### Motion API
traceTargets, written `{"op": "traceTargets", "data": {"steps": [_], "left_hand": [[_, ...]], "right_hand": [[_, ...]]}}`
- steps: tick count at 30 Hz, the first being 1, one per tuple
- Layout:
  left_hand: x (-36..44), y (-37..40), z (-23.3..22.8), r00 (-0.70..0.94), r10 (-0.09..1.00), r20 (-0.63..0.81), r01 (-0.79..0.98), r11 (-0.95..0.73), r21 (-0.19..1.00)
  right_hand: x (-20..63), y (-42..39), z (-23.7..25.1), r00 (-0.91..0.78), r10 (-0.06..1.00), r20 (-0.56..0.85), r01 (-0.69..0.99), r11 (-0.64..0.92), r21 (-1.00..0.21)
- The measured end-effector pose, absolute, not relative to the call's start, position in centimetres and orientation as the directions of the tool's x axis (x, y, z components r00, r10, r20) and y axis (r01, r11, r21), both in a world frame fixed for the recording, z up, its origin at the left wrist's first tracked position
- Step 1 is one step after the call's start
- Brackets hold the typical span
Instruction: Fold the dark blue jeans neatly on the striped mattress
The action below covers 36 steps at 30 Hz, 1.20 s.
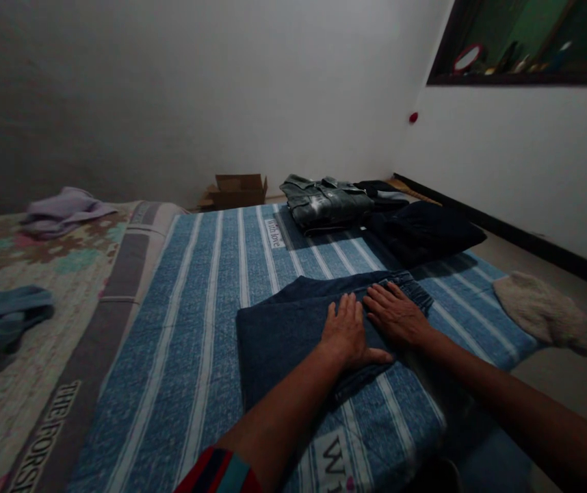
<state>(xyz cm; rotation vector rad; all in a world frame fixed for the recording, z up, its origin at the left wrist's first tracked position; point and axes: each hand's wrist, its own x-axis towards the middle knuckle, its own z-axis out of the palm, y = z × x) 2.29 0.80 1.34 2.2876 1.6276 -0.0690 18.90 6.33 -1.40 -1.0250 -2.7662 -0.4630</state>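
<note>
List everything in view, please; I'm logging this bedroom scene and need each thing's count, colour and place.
folded jeans: 1, dark blue, on the striped sheet, under both hands
striped sheet: 1, blue with white stripes, spread over the mattress
denim jacket: 1, grey-green, folded at the far end of the sheet
dark garments: a small pile, black or navy, right of the jacket
cardboard box: 1, brown, on the floor by the far wall
floral cover: 1, pale with pink and teal, left
lilac cloth: 1, crumpled, far left
blue cloth: 1, crumpled, left edge
beige cloth: 1, on the floor, right
left hand: flat on the jeans
right hand: flat on the jeans
</note>
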Motion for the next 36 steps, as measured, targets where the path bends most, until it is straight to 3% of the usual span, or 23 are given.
{"op": "traceTargets", "data": {"steps": [7, 10, 15, 20, 26, 31, 36], "left_hand": [[2.3, 1.0, 1.4, 0.349, 0.91, -0.225, 0.926, -0.298, 0.232], [2.2, 1.2, 1.5, 0.349, 0.907, -0.238, 0.927, -0.297, 0.227], [2.0, 1.5, 1.9, 0.359, 0.896, -0.262, 0.923, -0.299, 0.242], [2.3, 1.5, 2.5, 0.342, 0.896, -0.282, 0.927, -0.273, 0.257], [3.4, 2.2, 2.6, 0.395, 0.886, -0.243, 0.909, -0.338, 0.245], [3.6, 2.9, 1.4, 0.428, 0.872, -0.238, 0.897, -0.376, 0.233], [3.5, 2.8, 0.7, 0.434, 0.876, -0.211, 0.892, -0.386, 0.234]], "right_hand": [[18.8, 6.6, -1.5, -0.751, 0.597, 0.283, 0.655, 0.728, 0.202], [19.4, 7.0, -0.8, -0.726, 0.584, 0.363, 0.657, 0.745, 0.115], [22.0, 7.7, 1.3, -0.529, 0.618, 0.582, 0.718, 0.692, -0.081], [24.1, 7.4, 1.4, -0.453, 0.625, 0.636, 0.744, 0.658, -0.116], [23.5, 6.3, -0.2, -0.49, 0.602, 0.63, 0.759, 0.65, -0.03], [21.7, 5.9, -0.9, -0.511, 0.696, 0.504, 0.822, 0.568, 0.049], [21.6, 6.1, -1.5, -0.482, 0.752, 0.449, 0.835, 0.55, -0.024]]}}
